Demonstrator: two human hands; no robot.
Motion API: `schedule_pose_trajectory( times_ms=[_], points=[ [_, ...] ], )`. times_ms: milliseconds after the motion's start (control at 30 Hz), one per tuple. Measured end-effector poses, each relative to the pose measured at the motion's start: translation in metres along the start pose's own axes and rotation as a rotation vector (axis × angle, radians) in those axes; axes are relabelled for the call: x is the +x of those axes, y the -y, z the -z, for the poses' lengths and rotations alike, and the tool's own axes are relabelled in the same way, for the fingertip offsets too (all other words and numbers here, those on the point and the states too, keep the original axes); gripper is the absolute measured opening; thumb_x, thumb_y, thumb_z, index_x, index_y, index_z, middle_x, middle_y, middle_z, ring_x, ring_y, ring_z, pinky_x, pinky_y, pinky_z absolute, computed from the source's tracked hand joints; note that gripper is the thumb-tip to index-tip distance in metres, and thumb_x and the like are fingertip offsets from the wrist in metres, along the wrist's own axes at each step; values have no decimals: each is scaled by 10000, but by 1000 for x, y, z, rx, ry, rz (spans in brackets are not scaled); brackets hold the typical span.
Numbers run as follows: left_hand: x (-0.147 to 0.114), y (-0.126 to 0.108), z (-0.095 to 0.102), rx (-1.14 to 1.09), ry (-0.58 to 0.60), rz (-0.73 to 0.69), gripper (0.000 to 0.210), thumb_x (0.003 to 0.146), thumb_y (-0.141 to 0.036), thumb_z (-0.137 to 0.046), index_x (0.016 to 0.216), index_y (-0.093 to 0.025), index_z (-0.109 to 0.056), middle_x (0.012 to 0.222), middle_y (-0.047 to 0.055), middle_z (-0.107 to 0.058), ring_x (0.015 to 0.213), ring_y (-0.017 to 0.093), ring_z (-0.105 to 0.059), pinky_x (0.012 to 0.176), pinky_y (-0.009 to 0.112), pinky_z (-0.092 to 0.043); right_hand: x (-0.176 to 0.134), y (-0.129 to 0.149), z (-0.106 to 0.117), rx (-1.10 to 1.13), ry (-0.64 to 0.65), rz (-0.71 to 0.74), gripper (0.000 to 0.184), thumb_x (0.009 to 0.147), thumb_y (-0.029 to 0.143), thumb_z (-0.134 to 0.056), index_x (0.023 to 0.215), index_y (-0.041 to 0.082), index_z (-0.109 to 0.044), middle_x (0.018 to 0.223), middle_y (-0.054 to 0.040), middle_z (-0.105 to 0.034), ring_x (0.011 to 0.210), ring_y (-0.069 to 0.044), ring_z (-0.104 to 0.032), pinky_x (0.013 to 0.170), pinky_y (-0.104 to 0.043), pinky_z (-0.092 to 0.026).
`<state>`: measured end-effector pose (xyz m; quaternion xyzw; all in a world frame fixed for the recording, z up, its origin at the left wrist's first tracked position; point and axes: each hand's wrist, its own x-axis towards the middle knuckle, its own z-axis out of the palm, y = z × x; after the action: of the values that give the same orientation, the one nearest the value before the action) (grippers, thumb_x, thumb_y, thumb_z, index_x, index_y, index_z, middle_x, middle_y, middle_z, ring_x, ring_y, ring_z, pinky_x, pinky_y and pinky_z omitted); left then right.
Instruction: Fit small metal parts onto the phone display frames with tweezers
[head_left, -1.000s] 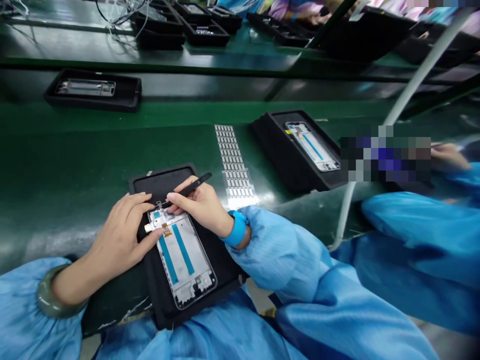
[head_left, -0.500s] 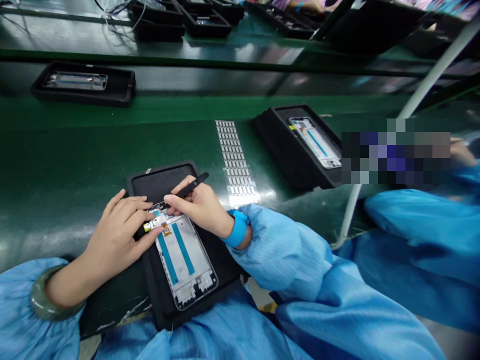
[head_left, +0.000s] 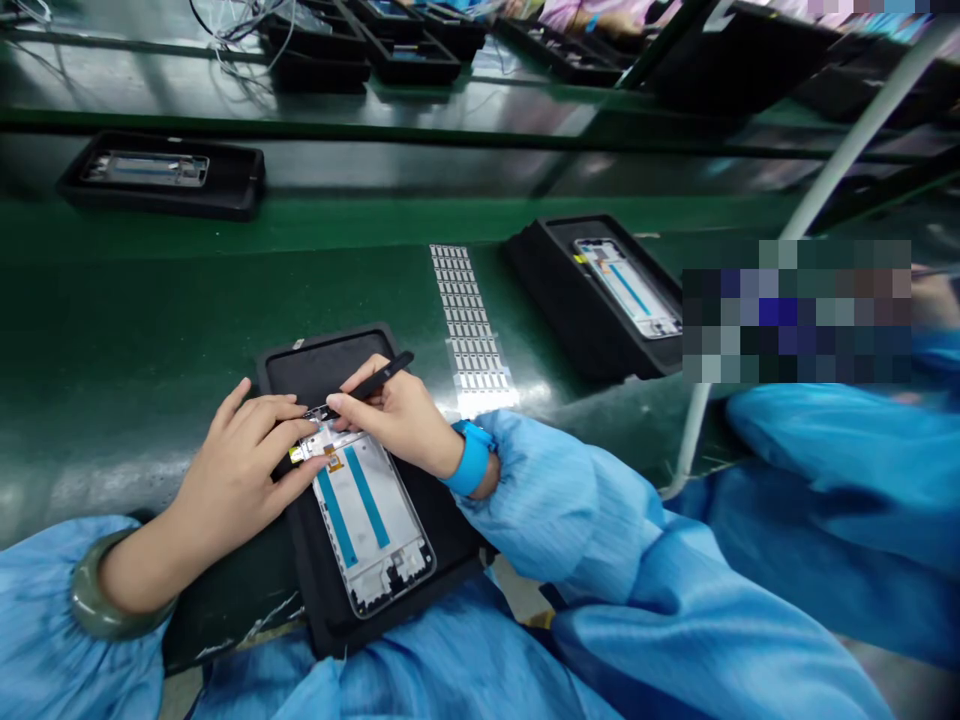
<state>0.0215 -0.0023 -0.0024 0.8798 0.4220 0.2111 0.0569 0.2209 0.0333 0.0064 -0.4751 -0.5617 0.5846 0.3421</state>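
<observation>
A phone mid-frame (head_left: 375, 500) with two blue strips lies in a black foam tray (head_left: 330, 362) at the table's near edge. My left hand (head_left: 240, 470) rests over its upper left corner, fingers stretched out and apart, near a small yellow tab (head_left: 295, 455). Pinched between the fingers and thumb of my right hand (head_left: 397, 415) are slim black tweezers (head_left: 386, 372), slanting down toward the frame's top edge. Their tips are hidden behind the fingers. An orange flex piece (head_left: 334, 460) shows just below my hands.
A sheet of small white labels (head_left: 465, 310) lies beyond my right hand. Another foam tray (head_left: 555, 290) with a phone frame (head_left: 626, 288) stands at right, a further tray (head_left: 236, 185) at back left. A pale pole (head_left: 847, 160) slants before a co-worker's blue sleeve (head_left: 840, 430).
The view has shifted slightly. Both hands stay at the top of the phone frame, and the tweezers have barely moved.
</observation>
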Motion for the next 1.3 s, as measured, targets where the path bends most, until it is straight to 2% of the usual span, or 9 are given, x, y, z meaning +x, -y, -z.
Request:
schedule_pose_trajectory(
  times_ms=[100, 200, 267, 467, 633, 800, 1000, 1300],
  points=[
    [0, 0, 0, 40, 24, -28, 252, 859, -353, -547, 1076, -239, -608, 1056, 87, -598, 1060, 248, -565, 1036, 575, -291, -3, 2, 1, -118, 0, 61, 250, 769, 409, -645, 823, 221, -489, 692, 15, -627, 683, -164, -689, 630, -281, -554],
    [0, -3, 1, 63, 51, -33, 257, 882, -340, -511, 1088, -227, -616, 1086, 104, -580, 1083, 261, -550, 1032, 588, -289, -5, 2, 1, -275, -14, 145, 225, 781, 402, -631, 821, 209, -523, 758, -6, -627, 731, -164, -679, 640, -280, -547],
    [-1, -4, 1, 54, 70, -15, 271, 893, -334, -492, 1110, -220, -608, 1111, 110, -571, 1110, 263, -533, 1032, 578, -302, -6, 1, 1, -299, -27, 171, 218, 780, 391, -634, 821, 200, -535, 773, -9, -621, 719, -159, -674, 627, -276, -547],
    [-2, -9, 0, 44, 89, 35, 292, 911, -332, -457, 1153, -231, -587, 1157, 103, -559, 1173, 264, -494, 1035, 567, -311, 4, 9, 3, 121, -149, 148, 279, 755, 380, -666, 848, 207, -468, 682, 34, -609, 655, -133, -678, 581, -240, -561],
    [-1, -11, 2, 68, 107, 56, 309, 913, -356, -448, 1162, -220, -572, 1166, 108, -563, 1178, 266, -490, 1040, 574, -298, 20, 18, -1, 182, -111, 184, 251, 761, 352, -660, 846, 204, -476, 757, 20, -617, 711, -116, -666, 694, -267, -566],
    [0, -14, 2, 86, 111, 60, 325, 911, -345, -456, 1174, -181, -553, 1171, 110, -574, 1203, 276, -470, 1057, 579, -265, 26, 7, -2, 61, -17, 189, 172, 785, 305, -608, 825, 190, -486, 790, -8, -620, 725, -135, -653, 724, -318, -551],
    [0, -16, 2, 87, 121, 64, 322, 912, -334, -456, 1174, -173, -553, 1168, 106, -579, 1210, 272, -465, 1066, 570, -256, 18, 5, 2, -153, 12, 182, 107, 782, 248, -563, 826, 185, -488, 774, -13, -622, 689, -133, -634, 637, -280, -528],
    [-1, -16, 3, 82, 107, 58, 328, 905, -338, -467, 1169, -167, -562, 1189, 124, -561, 1201, 285, -472, 1061, 577, -264, 17, 9, -2, -387, 0, 319, 62, 761, 189, -542, 814, 185, -509, 781, 2, -608, 704, -110, -616, 663, -238, -511]
  ],
)
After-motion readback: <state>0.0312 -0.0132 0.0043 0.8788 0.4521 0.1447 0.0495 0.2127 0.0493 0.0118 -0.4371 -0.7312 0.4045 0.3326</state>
